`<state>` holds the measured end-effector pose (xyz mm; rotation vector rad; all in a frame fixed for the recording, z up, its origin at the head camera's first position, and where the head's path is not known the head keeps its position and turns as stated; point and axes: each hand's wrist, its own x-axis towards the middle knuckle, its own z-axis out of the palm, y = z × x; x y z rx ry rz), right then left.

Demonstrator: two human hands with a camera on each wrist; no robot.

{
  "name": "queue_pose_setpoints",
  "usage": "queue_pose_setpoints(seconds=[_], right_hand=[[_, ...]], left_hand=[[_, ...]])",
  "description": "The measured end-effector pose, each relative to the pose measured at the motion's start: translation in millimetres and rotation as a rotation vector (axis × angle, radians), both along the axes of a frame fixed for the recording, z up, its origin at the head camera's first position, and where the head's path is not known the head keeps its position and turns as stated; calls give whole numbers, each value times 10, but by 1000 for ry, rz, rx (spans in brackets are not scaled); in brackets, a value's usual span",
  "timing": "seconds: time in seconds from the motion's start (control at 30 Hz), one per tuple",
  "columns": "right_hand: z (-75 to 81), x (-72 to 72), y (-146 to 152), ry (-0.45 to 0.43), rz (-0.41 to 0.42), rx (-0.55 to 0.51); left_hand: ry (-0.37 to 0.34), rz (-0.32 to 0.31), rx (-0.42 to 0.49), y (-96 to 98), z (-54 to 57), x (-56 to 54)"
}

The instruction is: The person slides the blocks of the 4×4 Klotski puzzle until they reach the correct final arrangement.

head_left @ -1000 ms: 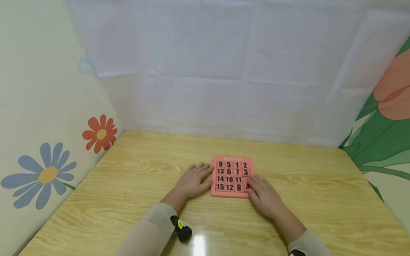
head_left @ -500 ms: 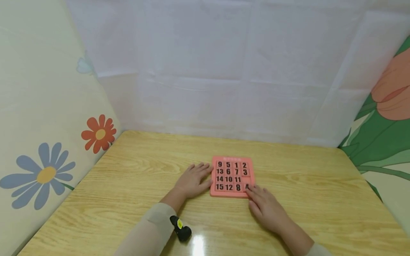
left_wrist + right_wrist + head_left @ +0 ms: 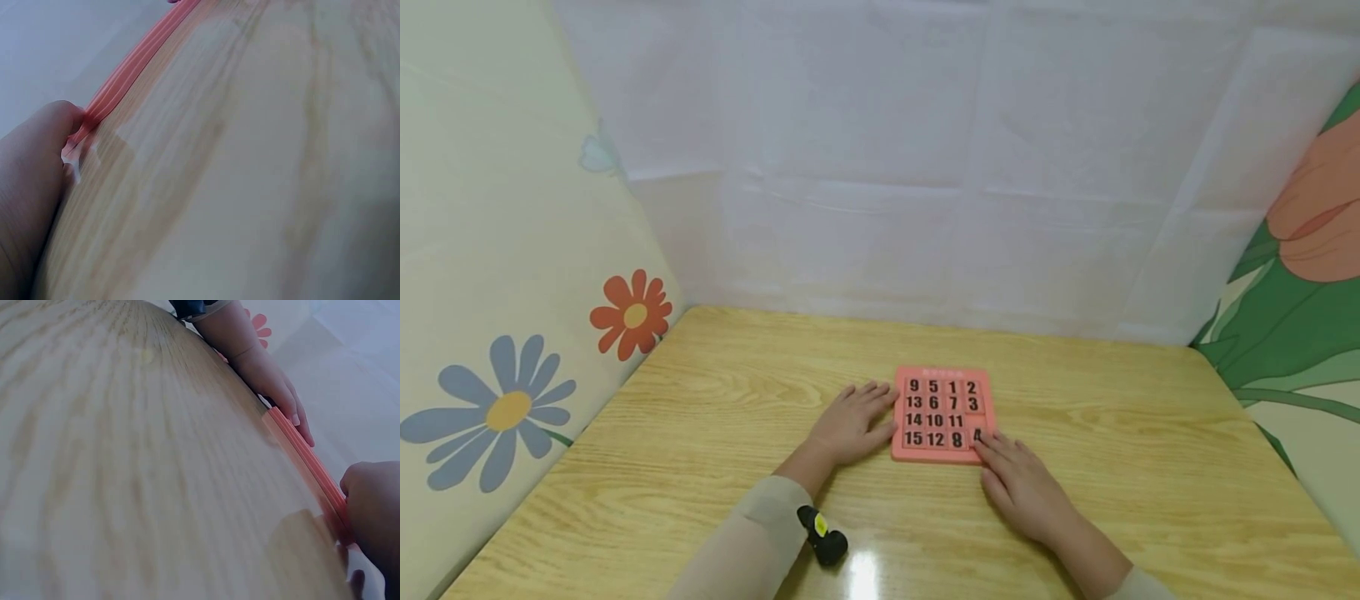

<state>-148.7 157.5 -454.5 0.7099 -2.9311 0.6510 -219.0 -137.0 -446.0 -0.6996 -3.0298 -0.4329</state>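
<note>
A pink sliding number puzzle [image 3: 942, 455] lies flat on the wooden table, with black numbers on its square tiles. Its gap is in the third row, right of the 11 tile [image 3: 955, 422]. My left hand [image 3: 848, 425] rests on the table with its fingertips and thumb against the puzzle's left edge. My right hand [image 3: 1028, 485] has its fingertips at the lower right corner, touching the 4 tile [image 3: 977, 435], which they partly cover. That tile sits slightly higher than the 8 beside it. In the right wrist view, the puzzle's side [image 3: 306, 456] shows between both hands.
The wooden table [image 3: 737, 358] spreads around the puzzle. A white cloth [image 3: 865, 167] hangs behind it, and flower-patterned panels [image 3: 490, 250] stand at both sides. A black wrist device [image 3: 824, 537] is on the left sleeve.
My right hand has moved down the puzzle's right side, from below the 3 tile to the 4 tile. The 4 tile has shifted slightly upward. The left hand stays in place.
</note>
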Motion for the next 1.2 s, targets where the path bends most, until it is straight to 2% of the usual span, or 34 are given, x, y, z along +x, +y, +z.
queue_pose_setpoints(seconds=[0.67,1.2], right_hand=[[-21,-200,-17,19,7,-5],[-27,-229,-30,11,-4,-16]], left_hand=[[16,-8,5,-5,0,-4],[12,-3,-5,-6,-11,-1]])
